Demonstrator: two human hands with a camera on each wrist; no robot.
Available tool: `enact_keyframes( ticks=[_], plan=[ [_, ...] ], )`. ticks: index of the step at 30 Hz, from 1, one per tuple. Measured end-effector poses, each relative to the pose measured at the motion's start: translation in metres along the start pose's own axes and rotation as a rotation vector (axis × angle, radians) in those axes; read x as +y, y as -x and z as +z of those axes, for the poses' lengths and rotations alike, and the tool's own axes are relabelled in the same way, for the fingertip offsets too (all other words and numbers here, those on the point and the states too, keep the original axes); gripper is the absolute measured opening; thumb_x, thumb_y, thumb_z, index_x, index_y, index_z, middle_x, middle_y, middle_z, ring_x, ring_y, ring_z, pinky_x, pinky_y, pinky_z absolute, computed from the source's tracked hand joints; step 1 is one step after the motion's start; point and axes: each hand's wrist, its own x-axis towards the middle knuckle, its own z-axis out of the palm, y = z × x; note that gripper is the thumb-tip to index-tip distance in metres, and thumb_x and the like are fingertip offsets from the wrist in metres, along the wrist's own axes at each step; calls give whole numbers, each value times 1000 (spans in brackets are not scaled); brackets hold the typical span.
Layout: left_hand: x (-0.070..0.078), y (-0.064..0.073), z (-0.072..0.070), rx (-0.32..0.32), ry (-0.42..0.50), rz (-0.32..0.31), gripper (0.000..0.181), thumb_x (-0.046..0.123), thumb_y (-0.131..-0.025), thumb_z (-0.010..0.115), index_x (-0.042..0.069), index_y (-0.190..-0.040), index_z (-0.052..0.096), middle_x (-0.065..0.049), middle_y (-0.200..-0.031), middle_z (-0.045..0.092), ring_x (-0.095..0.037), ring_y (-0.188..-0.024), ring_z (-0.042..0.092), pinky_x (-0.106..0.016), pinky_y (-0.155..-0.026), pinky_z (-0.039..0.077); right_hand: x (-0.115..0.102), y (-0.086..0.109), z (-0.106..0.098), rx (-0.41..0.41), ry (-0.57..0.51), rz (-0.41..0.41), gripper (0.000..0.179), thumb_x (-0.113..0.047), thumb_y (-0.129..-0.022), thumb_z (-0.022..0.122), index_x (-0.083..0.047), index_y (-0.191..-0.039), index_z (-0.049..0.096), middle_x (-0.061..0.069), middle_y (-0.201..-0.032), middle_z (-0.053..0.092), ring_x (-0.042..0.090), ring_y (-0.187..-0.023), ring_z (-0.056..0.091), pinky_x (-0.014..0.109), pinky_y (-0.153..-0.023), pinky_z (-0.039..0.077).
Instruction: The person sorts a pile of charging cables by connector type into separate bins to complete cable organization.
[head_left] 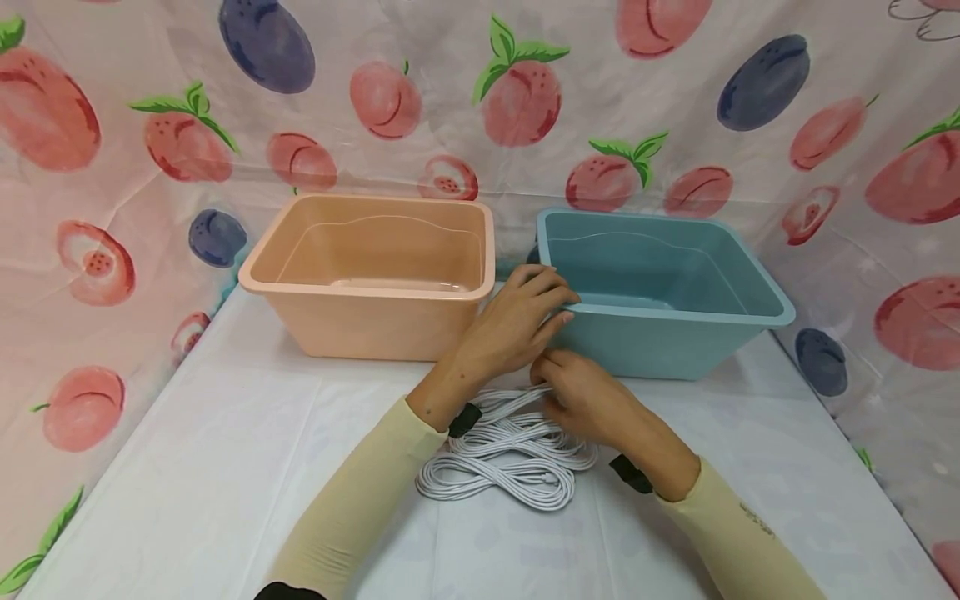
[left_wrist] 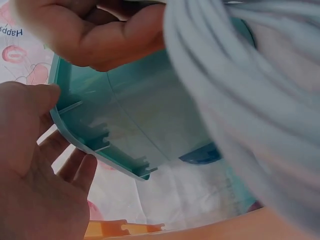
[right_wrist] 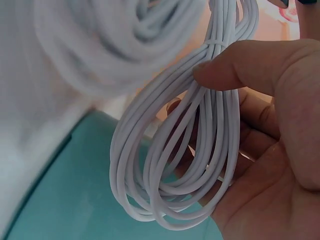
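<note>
My left hand is at the near left corner of a teal plastic bin. The left wrist view shows its thumb and fingers on either side of the rim, gripping it. Just below, my right hand holds part of a heap of white cable. Seen from the right wrist, the thumb presses on a looped bundle of white cable near its tied middle, with fingers behind it. More cable bundles lie on the table below the two hands, partly covered by them.
An orange plastic bin stands left of the teal one, with a narrow gap between them. A white cloth covers the table. Behind and at the sides hangs a fruit-patterned sheet.
</note>
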Motion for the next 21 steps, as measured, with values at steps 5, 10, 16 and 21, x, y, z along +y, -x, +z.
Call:
enact_keyframes(
  ticks=[5, 10, 16, 21],
  plan=[
    [1, 0, 0, -1, 11, 1, 25, 24, -111, 59, 15, -129, 73, -2, -132, 66, -27, -139, 48, -34, -124, 30, 3, 2, -7, 13, -13, -5, 29, 7, -81, 82, -7, -101, 65, 2, -98, 63, 18, -88, 61, 35, -77, 55],
    [1, 0, 0, 0, 23, 4, 25, 23, -111, 59, 14, -129, 73, -3, -132, 66, -27, -139, 48, -34, -124, 30, 6, 5, -14, 36, -23, -21, 29, 8, -83, 82, -7, -100, 65, 2, -98, 63, 18, -89, 60, 36, -77, 55],
    [1, 0, 0, 4, 20, 7, 25, 23, -111, 59, 14, -129, 74, -2, -131, 66, -27, -137, 48, -34, -123, 31, 8, 9, -23, 70, -32, -63, 30, 12, -82, 79, -7, -101, 65, 2, -99, 63, 18, -91, 62, 36, -79, 56],
    [1, 1, 0, -7, 23, -3, 25, 24, -110, 60, 14, -129, 74, -2, -131, 66, -27, -139, 48, -35, -124, 31, 9, 12, -30, 89, -34, -86, 31, 13, -81, 78, -6, -101, 65, 3, -100, 63, 18, -92, 64, 36, -80, 57]
  ],
)
